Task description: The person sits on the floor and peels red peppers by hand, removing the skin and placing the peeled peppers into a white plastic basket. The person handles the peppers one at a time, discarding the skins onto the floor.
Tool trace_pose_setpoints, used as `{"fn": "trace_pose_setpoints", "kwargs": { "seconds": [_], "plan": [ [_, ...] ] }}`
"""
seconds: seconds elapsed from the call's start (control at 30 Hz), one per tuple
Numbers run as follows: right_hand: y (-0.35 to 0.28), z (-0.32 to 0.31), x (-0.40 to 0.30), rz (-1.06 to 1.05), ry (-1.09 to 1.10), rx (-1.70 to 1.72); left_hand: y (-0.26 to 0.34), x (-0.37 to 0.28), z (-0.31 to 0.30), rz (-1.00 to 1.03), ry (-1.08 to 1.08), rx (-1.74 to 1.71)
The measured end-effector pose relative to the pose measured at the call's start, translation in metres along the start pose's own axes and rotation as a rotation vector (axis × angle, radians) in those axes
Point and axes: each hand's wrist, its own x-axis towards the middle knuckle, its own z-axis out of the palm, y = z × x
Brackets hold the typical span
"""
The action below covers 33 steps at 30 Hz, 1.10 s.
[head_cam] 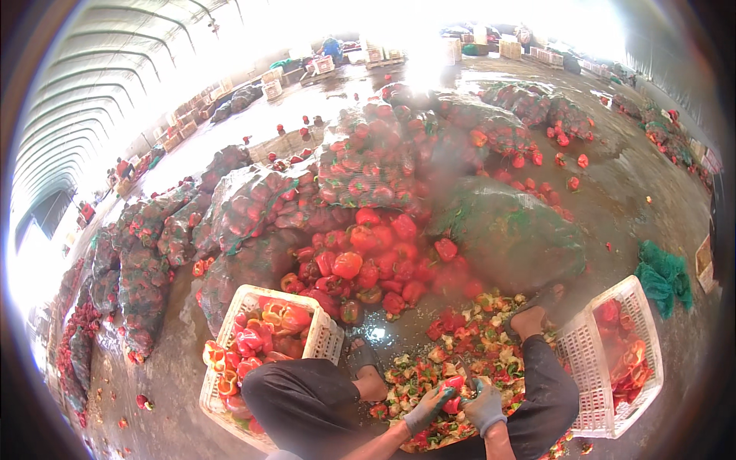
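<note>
My left hand (pixel 424 410), in a grey-and-green work glove, grips a red bell pepper (pixel 454 382). Close beside it, my right hand (pixel 486 406) in a matching glove is closed around a small knife (pixel 466 371), its blade up against the pepper. The knife's handle is hidden inside the fist. Both hands are above a heap of pepper cores and scraps (pixel 483 339) on the floor between my legs. At my left knee stands a white plastic crate (pixel 329 340) filled with cut red peppers (pixel 253 339). Another white crate (pixel 579 351), tilted, holds pepper pieces (pixel 624 351) on my right.
Ahead lies a loose pile of whole red peppers (pixel 368 259). Behind and around it are full mesh sacks (pixel 368 167), with a large green mesh sack (pixel 512 230) on the right. Green netting (pixel 664 276) lies beyond the right crate. The concrete floor (pixel 621 195) is wet. People work far off.
</note>
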Motion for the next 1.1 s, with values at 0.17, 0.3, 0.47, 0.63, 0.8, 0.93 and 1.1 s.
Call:
{"fn": "trace_pose_setpoints", "kwargs": {
  "seconds": [0.17,0.3,0.47,0.63,0.8,0.93,1.1],
  "plan": [
    [0.028,0.027,0.008,0.153,0.078,-0.025,-0.001,0.019,0.009,-0.096,-0.028,-0.023],
    [-0.009,0.025,0.002,0.251,-0.096,-0.062,0.003,0.008,0.003,-0.026,0.011,-0.005],
    [-0.007,0.024,0.002,0.165,0.001,0.111,0.008,0.007,-0.001,-0.276,0.075,-0.173],
    [0.012,0.014,0.013,0.236,-0.065,0.206,0.021,0.005,0.014,-0.34,0.111,-0.321],
    [0.0,-0.004,0.007,0.431,-0.326,0.982,-0.003,0.0,-0.022,-0.281,0.049,-0.421],
    [0.023,0.005,0.016,0.415,-0.267,1.073,0.02,0.006,0.0,-0.309,0.067,-0.632],
    [0.011,0.041,0.008,0.295,0.005,0.148,-0.025,0.012,-0.006,-0.235,0.314,-0.156]
  ]
}}
